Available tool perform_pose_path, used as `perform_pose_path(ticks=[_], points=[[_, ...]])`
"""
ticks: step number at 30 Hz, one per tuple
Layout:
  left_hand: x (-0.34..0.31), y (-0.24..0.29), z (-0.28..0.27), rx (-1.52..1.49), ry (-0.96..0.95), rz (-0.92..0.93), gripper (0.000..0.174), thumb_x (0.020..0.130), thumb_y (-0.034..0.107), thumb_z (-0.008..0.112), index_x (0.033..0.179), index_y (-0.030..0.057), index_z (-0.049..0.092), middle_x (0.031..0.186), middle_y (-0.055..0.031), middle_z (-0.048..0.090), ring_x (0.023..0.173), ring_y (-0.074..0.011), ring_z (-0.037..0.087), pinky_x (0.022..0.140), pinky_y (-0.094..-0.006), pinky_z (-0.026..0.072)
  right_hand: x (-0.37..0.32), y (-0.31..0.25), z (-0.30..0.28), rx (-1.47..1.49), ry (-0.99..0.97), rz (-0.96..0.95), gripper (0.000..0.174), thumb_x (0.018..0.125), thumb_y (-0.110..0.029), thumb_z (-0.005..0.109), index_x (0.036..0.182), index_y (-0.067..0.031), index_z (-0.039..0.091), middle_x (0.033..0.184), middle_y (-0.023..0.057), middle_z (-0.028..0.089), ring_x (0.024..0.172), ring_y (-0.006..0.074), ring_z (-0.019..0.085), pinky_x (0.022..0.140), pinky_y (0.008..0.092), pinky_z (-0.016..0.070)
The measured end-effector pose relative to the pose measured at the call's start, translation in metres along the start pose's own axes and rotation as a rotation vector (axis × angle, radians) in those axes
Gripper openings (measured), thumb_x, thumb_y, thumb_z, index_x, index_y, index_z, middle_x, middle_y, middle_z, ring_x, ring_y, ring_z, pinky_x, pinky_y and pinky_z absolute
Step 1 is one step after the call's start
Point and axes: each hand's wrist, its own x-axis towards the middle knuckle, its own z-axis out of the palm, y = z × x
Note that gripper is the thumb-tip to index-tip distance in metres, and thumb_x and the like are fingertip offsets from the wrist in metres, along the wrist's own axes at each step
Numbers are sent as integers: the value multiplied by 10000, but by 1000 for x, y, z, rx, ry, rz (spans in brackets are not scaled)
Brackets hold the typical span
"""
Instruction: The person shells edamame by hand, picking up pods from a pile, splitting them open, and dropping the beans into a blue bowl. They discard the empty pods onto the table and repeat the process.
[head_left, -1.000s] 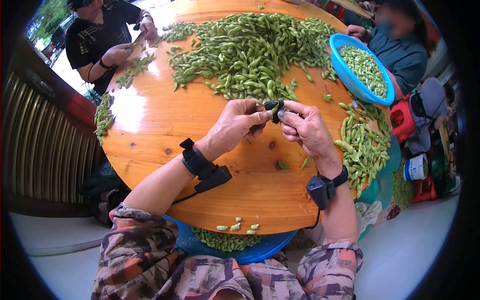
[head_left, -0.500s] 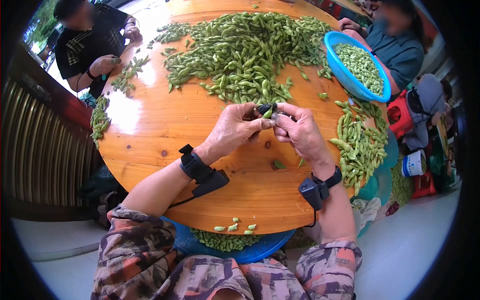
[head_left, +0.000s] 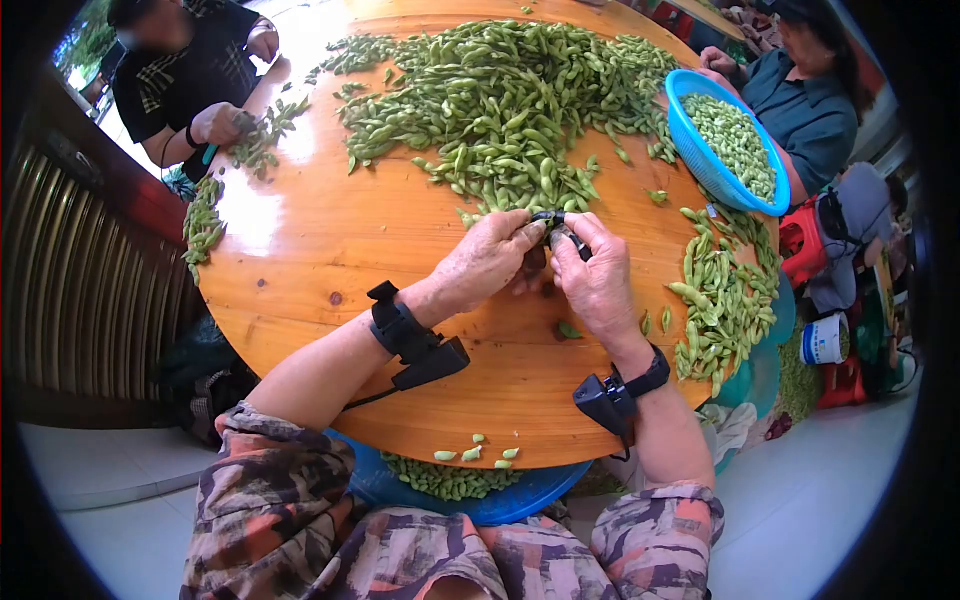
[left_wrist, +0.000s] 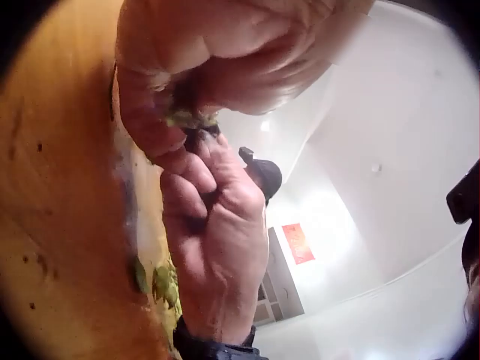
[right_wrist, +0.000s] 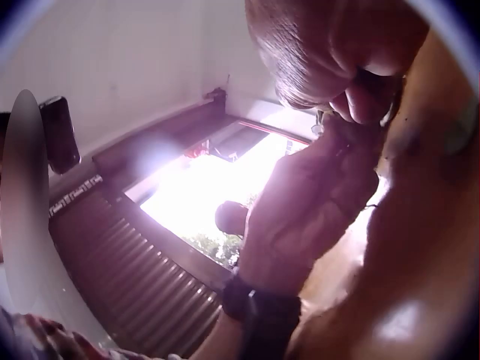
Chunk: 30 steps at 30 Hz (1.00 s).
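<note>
Close together over the near half of the table, both hands work at a green soybean pod (left_wrist: 191, 118). My left hand (head_left: 480, 265) pinches it between thumb and fingers. From the other side my right hand (head_left: 600, 285) pinches at the same pod, its thumb and index finger curled in against the left fingertips. Black coverings (head_left: 548, 216) wrap some fingertips where the hands meet. In the head view the fingers hide most of the pod; in the left wrist view a bit of green shows between them. Just beyond the hands lies a large heap of soybean pods (head_left: 510, 120).
More pods (head_left: 725, 300) lie along the table's right side, by a blue basket (head_left: 690, 135) of shelled beans. Several loose beans (head_left: 472, 454) sit at the near edge, above a blue basin (head_left: 545, 500) holding beans. Two people sit across the round wooden table (head_left: 430, 380).
The pod showed between the thumbs earlier and is now mostly covered by the fingers. My right hand has turned, its index finger bending more. The person at left has lowered a hand toward pods.
</note>
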Motion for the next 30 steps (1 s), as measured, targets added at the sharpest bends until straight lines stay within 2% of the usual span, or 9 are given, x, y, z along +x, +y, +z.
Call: perform_pose_path(ticks=[5,12,14,18,21,23,26,28,30], points=[[-12,8,17,-135,141,-25,191,997,190,442,949,14,500,830,-22,531,714,-85,515,576,-228,444,-3,-5,6,-340,125,-278,156,810,23,556,951,43,619,832,138,556,680,266,582,608,345,460],[9,-42,11,-150,149,214,154,955,148,413,961,33,516,891,-38,557,771,-117,554,629,-263,483,-5,-4,13,-434,154,-467,154,807,27,556,949,36,618,834,139,557,705,283,598,628,365,474],[-1,-11,19,-547,114,-68,160,932,152,395,927,37,506,839,-34,529,691,-121,504,588,-230,432,-2,-1,10,-332,147,-354,149,822,27,561,958,44,619,819,113,559,669,226,591,601,337,471],[3,-15,10,-586,42,-47,148,918,119,391,913,41,517,802,-33,519,643,-109,468,529,-225,380,-2,-4,3,25,39,-53,139,888,-18,555,989,46,625,772,9,534,621,53,506,521,240,432],[4,-14,5,-694,-43,-37,156,912,75,417,980,31,550,827,-32,518,664,-108,462,539,-245,400,-1,-16,-9,271,-8,100,147,910,-40,540,1008,22,631,746,-24,523,615,27,492,494,201,416],[3,-1,5,-487,-80,-34,184,907,61,426,1022,16,563,840,-33,526,673,-103,467,553,-239,415,4,-20,-31,290,-2,19,163,928,-60,533,1039,2,634,734,-55,504,610,-8,464,472,160,390],[14,13,-8,-342,2,-9,155,893,84,499,963,-2,608,796,-12,532,671,-89,487,561,-227,434,8,-22,-78,87,130,8,190,898,-43,550,1054,31,629,731,12,555,612,74,529,510,230,447],[25,18,-23,-209,57,27,161,867,131,585,890,-14,650,707,-8,558,626,-84,518,547,-231,442,7,-14,-99,-944,333,-210,253,857,-17,548,1089,56,617,791,142,602,703,236,611,632,345,505],[38,29,-27,202,169,104,174,864,146,597,883,-14,663,687,-24,579,613,-93,530,556,-253,455,7,-5,-102,-1097,348,-160,283,840,-7,542,1106,63,611,844,194,599,771,301,611,704,386,499]])
